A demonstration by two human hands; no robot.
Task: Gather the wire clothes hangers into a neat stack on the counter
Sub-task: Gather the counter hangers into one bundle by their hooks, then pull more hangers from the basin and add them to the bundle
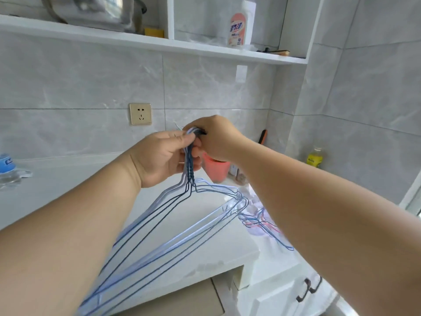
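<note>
1. Two hands are seen: the left hand point(163, 153) and the right hand point(216, 137), both closed on one bundle of wire hangers point(159, 226).
2. The hangers in the bundle cannot be counted exactly; at least five wires, pale blue to dark blue, are made out.
3. A second, smaller heap of hangers point(265, 221) is seen on the counter point(68, 179); its number cannot be told.
4. One wall socket point(140, 114) is counted.
5. One pink cup point(216, 169) is counted.
6. Two bottles are counted: one pink-labelled bottle point(237, 28), one yellow bottle point(315, 157).
</note>
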